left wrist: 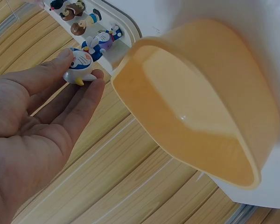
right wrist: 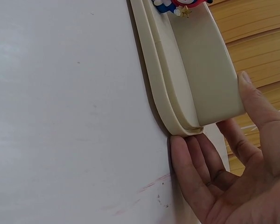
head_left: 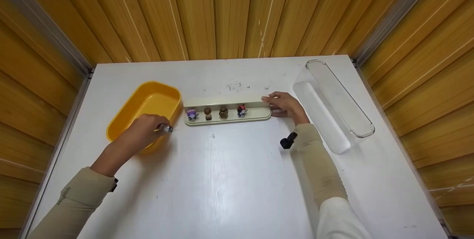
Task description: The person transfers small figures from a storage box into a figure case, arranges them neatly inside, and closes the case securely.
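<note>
Glossy figurine point(left wrist: 79, 67) pinched by left hand point(left wrist: 32, 121), rounded yellow tub point(left wrist: 200, 102)

The head camera looks steeply down from above at the long cream plastic shelf point(head_left: 227, 115), taking in the whole white table point(head_left: 229, 179). The left wrist camera views the shelf's point(left wrist: 113, 29) left end closely; the right wrist camera hugs its point(right wrist: 196, 88) right end.
</note>
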`<control>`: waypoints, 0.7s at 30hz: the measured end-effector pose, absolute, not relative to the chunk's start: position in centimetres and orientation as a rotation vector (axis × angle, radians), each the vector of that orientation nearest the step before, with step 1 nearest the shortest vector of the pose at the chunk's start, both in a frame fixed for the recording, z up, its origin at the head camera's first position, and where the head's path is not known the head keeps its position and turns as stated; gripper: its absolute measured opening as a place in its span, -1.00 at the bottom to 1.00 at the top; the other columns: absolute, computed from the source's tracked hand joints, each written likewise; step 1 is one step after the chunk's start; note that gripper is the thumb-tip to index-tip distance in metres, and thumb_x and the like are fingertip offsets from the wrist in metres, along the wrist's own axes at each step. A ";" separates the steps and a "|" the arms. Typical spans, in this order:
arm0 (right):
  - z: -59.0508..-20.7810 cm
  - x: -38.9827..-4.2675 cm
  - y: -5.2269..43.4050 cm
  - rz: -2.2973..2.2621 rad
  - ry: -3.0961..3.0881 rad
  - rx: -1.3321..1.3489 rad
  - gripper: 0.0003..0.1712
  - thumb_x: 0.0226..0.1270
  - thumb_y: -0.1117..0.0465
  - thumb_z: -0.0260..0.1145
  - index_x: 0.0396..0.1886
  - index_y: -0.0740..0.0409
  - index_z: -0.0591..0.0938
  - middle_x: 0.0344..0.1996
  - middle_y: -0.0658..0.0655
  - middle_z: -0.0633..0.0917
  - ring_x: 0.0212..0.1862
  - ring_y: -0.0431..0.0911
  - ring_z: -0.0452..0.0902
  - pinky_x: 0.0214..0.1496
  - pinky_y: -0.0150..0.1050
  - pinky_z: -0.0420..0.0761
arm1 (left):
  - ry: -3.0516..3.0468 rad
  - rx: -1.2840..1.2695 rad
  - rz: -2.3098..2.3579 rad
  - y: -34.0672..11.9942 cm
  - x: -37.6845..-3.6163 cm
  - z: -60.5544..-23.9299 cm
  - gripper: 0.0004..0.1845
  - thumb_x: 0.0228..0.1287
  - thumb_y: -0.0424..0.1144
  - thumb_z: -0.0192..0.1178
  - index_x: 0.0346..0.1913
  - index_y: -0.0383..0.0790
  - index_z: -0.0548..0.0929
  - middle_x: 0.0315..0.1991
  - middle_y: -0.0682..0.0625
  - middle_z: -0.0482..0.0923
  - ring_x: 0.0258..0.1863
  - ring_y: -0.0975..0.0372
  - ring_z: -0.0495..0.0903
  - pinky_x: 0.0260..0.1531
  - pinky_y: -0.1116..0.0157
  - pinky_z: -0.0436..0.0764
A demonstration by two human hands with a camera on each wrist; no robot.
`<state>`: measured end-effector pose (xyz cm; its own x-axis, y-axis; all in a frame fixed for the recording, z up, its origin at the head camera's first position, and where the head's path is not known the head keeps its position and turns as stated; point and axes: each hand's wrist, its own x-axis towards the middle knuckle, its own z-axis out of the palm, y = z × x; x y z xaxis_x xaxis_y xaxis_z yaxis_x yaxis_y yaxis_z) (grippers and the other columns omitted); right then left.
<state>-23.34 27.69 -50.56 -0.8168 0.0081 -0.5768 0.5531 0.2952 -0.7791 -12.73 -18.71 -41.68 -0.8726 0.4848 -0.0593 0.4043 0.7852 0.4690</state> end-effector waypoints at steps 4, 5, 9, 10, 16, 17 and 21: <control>-50.7 -23.3 27.8 -1.541 2.092 0.505 -0.41 0.23 -0.13 0.52 0.11 0.04 0.55 0.14 0.14 0.62 -0.02 -0.07 0.65 0.06 -0.15 0.71 | 2.772 0.706 0.696 -18.3 -13.0 -42.0 -0.74 0.19 -0.43 0.43 -0.03 -0.32 0.77 -0.14 -0.11 0.77 -0.16 0.05 0.72 -0.01 0.02 0.71; -50.7 -23.4 27.8 -1.543 2.089 0.507 -0.42 0.23 -0.13 0.52 0.11 0.04 0.55 0.14 0.14 0.62 -0.01 -0.07 0.65 0.07 -0.15 0.70 | 2.768 0.710 0.700 -18.2 -13.1 -42.1 -0.73 0.19 -0.44 0.43 -0.02 -0.32 0.77 -0.14 -0.11 0.77 -0.15 0.05 0.72 -0.02 0.03 0.71; -50.6 -23.5 27.8 -1.543 2.097 0.515 -0.41 0.23 -0.14 0.51 0.12 0.03 0.55 0.12 0.12 0.64 0.00 -0.07 0.65 0.08 -0.16 0.70 | 2.756 0.718 0.710 -17.8 -13.3 -42.0 -0.72 0.22 -0.44 0.41 0.00 -0.31 0.77 -0.12 -0.10 0.77 -0.13 0.05 0.73 -0.02 0.05 0.71; -50.6 -23.6 27.8 -1.540 2.101 0.518 -0.41 0.23 -0.14 0.51 0.13 0.03 0.55 0.11 0.12 0.64 0.00 -0.08 0.64 0.07 -0.17 0.70 | 2.753 0.712 0.709 -17.7 -13.3 -42.0 -0.72 0.22 -0.44 0.41 0.01 -0.31 0.77 -0.12 -0.10 0.77 -0.13 0.06 0.73 -0.02 0.05 0.71; -50.8 -23.4 27.8 -1.536 2.101 0.517 -0.38 0.26 -0.13 0.49 0.19 0.05 0.53 0.09 0.12 0.64 0.00 -0.08 0.65 0.05 -0.17 0.71 | 2.735 0.693 0.704 -17.4 -13.3 -41.9 -0.71 0.24 -0.43 0.40 0.04 -0.29 0.76 -0.10 -0.09 0.77 -0.11 0.06 0.73 0.01 0.05 0.70; -50.8 -23.4 27.7 -1.541 2.098 0.517 -0.38 0.26 -0.12 0.49 0.19 0.06 0.53 0.09 0.12 0.64 -0.01 -0.08 0.65 0.05 -0.17 0.71 | 2.735 0.699 0.708 -17.4 -13.2 -41.9 -0.71 0.24 -0.44 0.40 0.03 -0.30 0.76 -0.11 -0.10 0.77 -0.10 0.05 0.73 0.01 0.05 0.70; -50.9 -23.2 27.6 -1.547 2.102 0.514 -0.38 0.25 -0.13 0.50 0.18 0.05 0.54 0.07 0.11 0.64 -0.03 -0.09 0.65 0.03 -0.18 0.71 | 2.734 0.712 0.729 -17.3 -13.1 -42.0 -0.72 0.24 -0.45 0.39 0.02 -0.31 0.77 -0.12 -0.10 0.77 -0.10 0.05 0.73 0.00 0.06 0.70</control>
